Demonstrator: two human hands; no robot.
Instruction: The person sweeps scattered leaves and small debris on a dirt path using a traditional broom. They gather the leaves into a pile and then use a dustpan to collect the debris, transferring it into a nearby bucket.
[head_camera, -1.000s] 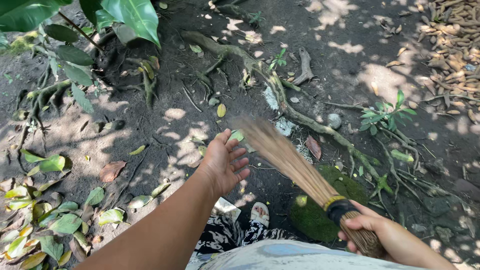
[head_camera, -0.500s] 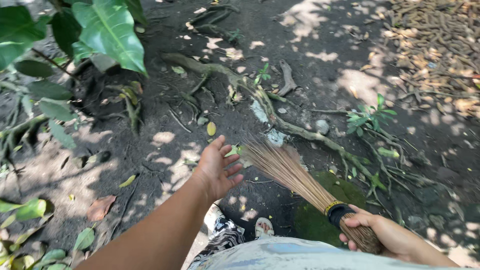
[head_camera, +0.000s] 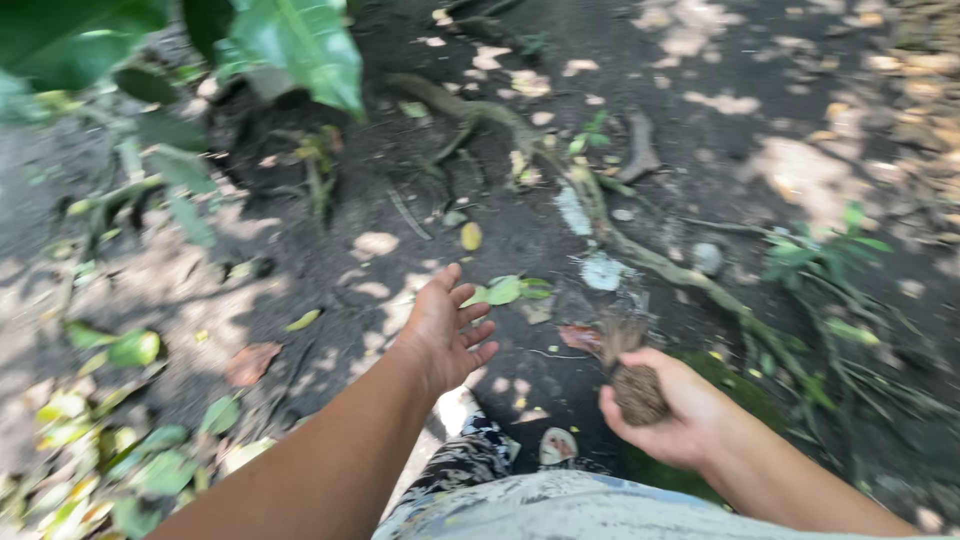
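My right hand (head_camera: 672, 410) is closed around the bound end of a stick broom (head_camera: 630, 372); only its brown stub shows above my fist, and the bristles are foreshortened and blurred. My left hand (head_camera: 447, 325) is held out over the dark soil with its fingers spread and nothing in it. A green leaf (head_camera: 505, 290) lies on the ground just beyond its fingertips, and a reddish dry leaf (head_camera: 580, 337) lies between my two hands.
A long tree root (head_camera: 610, 225) runs across the dirt from upper middle to lower right. Large green plant leaves (head_camera: 300, 45) hang at the top left. Fallen yellow-green leaves (head_camera: 110, 430) lie at the lower left. My patterned trousers and sandalled foot (head_camera: 556, 446) show below.
The broom has swung from a long slant across the ground to pointing away from me, so its bristles look short. My right hand has moved left and up. The view has shifted and blurred.
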